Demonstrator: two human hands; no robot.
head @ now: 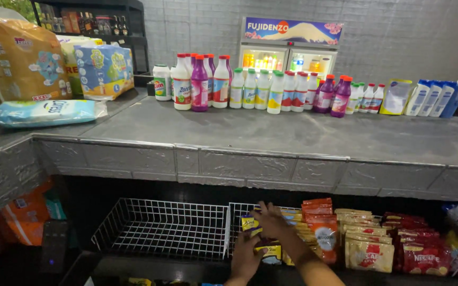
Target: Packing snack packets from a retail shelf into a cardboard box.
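Both hands, left hand point(246, 258) and right hand point(271, 222), close fingers on yellow sachets point(267, 251) in the wire basket point(160, 228)

Single head view, standing height, facing forward and slightly down across grey tabletop point(271, 132) toward back wall; wire baskets point(160, 228) on lower shelf close below, hands at bottom edge.

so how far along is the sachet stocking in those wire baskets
Done: orange, tan and red packets stand in rows on the right. In hand: both hands, left hand and right hand, are on yellow sachets in the middle basket. Left: the white wire basket beside it holds nothing.
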